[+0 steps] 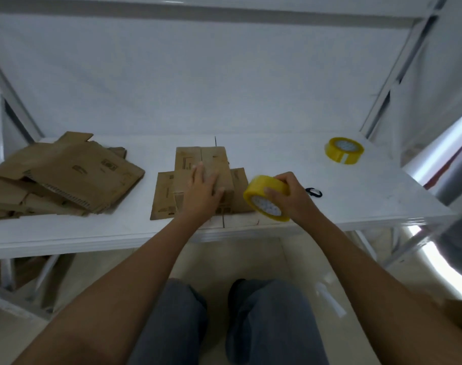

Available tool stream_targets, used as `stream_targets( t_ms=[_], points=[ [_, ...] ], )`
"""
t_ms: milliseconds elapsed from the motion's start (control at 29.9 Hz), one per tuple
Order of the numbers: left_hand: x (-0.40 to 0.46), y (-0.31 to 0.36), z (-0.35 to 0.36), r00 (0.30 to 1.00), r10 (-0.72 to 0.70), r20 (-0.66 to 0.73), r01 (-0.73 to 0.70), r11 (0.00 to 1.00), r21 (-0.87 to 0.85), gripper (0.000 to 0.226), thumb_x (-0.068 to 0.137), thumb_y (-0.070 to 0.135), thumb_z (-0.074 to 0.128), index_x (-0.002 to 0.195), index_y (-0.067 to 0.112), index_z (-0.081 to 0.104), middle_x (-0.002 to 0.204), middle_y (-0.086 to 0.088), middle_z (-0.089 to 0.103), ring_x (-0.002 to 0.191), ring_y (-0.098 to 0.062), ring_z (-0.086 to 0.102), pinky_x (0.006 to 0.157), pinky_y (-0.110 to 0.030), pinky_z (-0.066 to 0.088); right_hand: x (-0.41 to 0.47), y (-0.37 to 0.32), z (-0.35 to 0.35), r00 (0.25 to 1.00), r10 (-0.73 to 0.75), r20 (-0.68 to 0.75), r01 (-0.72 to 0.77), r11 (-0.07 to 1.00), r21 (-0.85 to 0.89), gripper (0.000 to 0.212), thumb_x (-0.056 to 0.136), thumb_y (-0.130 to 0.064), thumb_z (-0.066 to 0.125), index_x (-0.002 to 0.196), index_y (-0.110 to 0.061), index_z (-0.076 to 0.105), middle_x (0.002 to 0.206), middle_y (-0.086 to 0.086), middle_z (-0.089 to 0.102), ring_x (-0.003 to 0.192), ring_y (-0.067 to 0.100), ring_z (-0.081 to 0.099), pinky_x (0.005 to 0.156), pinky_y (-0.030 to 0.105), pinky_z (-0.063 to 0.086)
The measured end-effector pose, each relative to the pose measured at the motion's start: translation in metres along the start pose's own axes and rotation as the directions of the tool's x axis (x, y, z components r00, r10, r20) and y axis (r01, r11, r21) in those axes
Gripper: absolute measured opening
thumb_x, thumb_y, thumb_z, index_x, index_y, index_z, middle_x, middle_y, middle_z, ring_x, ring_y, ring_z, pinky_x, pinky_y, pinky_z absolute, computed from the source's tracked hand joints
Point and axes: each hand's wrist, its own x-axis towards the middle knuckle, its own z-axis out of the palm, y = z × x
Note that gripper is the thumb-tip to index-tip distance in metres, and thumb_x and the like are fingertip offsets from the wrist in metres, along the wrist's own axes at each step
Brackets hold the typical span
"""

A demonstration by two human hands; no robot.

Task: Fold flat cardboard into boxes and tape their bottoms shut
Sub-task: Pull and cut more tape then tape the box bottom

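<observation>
A folded brown cardboard box (216, 162) stands bottom-up in the middle of the white table (356, 196), its lower flaps spread flat on the surface to either side. My left hand (202, 191) lies flat on top of the box with straight fingers, pressing its bottom flaps down. My right hand (290, 196) grips a yellow tape roll (264, 196) just right of the box, held tilted a little above the table.
A loose pile of flat cardboard blanks (64, 177) covers the table's left end. A second yellow tape roll (344, 149) lies at the back right. A small dark object (314, 192) sits right of my right hand. White frame posts rise at both sides.
</observation>
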Motion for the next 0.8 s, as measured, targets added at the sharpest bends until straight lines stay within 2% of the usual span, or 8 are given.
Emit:
stream_targets(
  t_ms=[100, 167, 201, 301, 401, 535, 636, 803],
  points=[
    [-0.020, 0.013, -0.027, 1.000, -0.019, 0.001, 0.018, 0.948, -0.316, 0.042, 0.101, 0.033, 0.034, 0.137, 0.017, 0.047, 0.148, -0.009, 0.038, 0.141, -0.026, 0.024, 0.113, -0.038, 0.019, -0.027, -0.026, 0.000, 0.995, 0.028, 0.094, -0.030, 0.999, 0.019, 0.047, 0.077, -0.029, 0.077, 0.108, -0.019, 0.043, 0.097, -0.008, 0.046, 0.086, 0.004, 0.049, 0.063, 0.018, 0.041],
    [-0.037, 0.026, -0.045, 0.989, -0.047, 0.137, 0.120, 0.791, -0.600, 0.042, 0.102, 0.035, 0.035, 0.138, 0.019, 0.048, 0.143, -0.007, 0.044, 0.131, -0.024, 0.038, 0.104, -0.034, 0.030, -0.045, -0.038, 0.008, 0.985, -0.020, 0.169, 0.026, 0.999, -0.032, 0.052, 0.073, -0.030, 0.080, 0.108, -0.017, 0.043, 0.097, -0.010, 0.045, 0.085, 0.003, 0.048, 0.063, 0.019, 0.042],
    [-0.045, 0.031, -0.054, 0.977, -0.042, 0.207, 0.168, 0.746, -0.644, 0.044, 0.102, 0.038, 0.033, 0.139, 0.020, 0.047, 0.143, -0.007, 0.044, 0.126, -0.022, 0.042, 0.102, -0.033, 0.032, -0.053, -0.043, 0.013, 0.980, -0.053, 0.194, 0.062, 0.997, -0.039, 0.052, 0.072, -0.030, 0.081, 0.107, -0.015, 0.045, 0.097, -0.008, 0.047, 0.085, 0.005, 0.049, 0.064, 0.019, 0.043],
    [-0.064, 0.030, -0.070, 0.944, 0.006, 0.329, 0.224, 0.721, -0.656, 0.045, 0.101, 0.046, 0.031, 0.132, 0.024, 0.056, 0.135, -0.001, 0.053, 0.118, -0.017, 0.049, 0.100, -0.033, 0.037, -0.071, -0.059, 0.021, 0.964, -0.126, 0.232, 0.128, 0.992, 0.009, 0.045, 0.073, -0.026, 0.081, 0.102, -0.016, 0.048, 0.095, -0.004, 0.051, 0.082, 0.006, 0.052, 0.065, 0.020, 0.045],
    [-0.080, 0.012, -0.077, 0.943, 0.060, 0.328, 0.216, 0.640, -0.737, 0.039, 0.095, 0.051, 0.041, 0.107, 0.028, 0.071, 0.119, 0.003, 0.066, 0.113, -0.017, 0.058, 0.101, -0.038, 0.041, -0.084, -0.075, 0.026, 0.963, -0.132, 0.234, 0.124, 0.991, 0.049, 0.040, 0.074, -0.024, 0.080, 0.096, -0.026, 0.047, 0.095, -0.009, 0.052, 0.083, 0.001, 0.052, 0.064, 0.017, 0.042],
    [-0.098, -0.002, -0.087, 0.957, 0.094, 0.273, 0.188, 0.515, -0.836, 0.025, 0.097, 0.029, 0.051, 0.104, 0.013, 0.067, 0.105, -0.004, 0.068, 0.100, -0.020, 0.063, 0.083, -0.029, 0.050, -0.093, -0.088, 0.033, 0.967, -0.114, 0.227, 0.096, 0.992, 0.086, 0.041, 0.074, -0.024, 0.080, 0.099, -0.024, 0.047, 0.097, -0.009, 0.052, 0.088, 0.004, 0.053, 0.067, 0.021, 0.045],
    [-0.106, -0.002, -0.092, 0.976, 0.035, 0.214, 0.166, 0.515, -0.841, 0.014, 0.095, 0.020, 0.055, 0.096, 0.015, 0.068, 0.101, -0.002, 0.068, 0.094, -0.018, 0.064, 0.074, -0.025, 0.051, -0.097, -0.094, 0.039, 0.961, -0.121, 0.249, 0.098, 0.990, 0.102, 0.041, 0.074, -0.027, 0.080, 0.098, -0.027, 0.047, 0.100, -0.007, 0.053, 0.093, 0.011, 0.055, 0.073, 0.027, 0.050],
    [-0.112, -0.006, -0.093, 0.985, -0.076, 0.157, 0.175, 0.411, -0.895, 0.011, 0.091, 0.020, 0.061, 0.093, 0.016, 0.070, 0.103, -0.006, 0.069, 0.095, -0.021, 0.064, 0.076, -0.029, 0.052, -0.100, -0.101, 0.041, 0.957, -0.148, 0.249, 0.127, 0.987, 0.099, 0.040, 0.075, -0.029, 0.079, 0.097, -0.033, 0.045, 0.106, -0.004, 0.053, 0.098, 0.017, 0.055, 0.077, 0.033, 0.051]
  ],
)
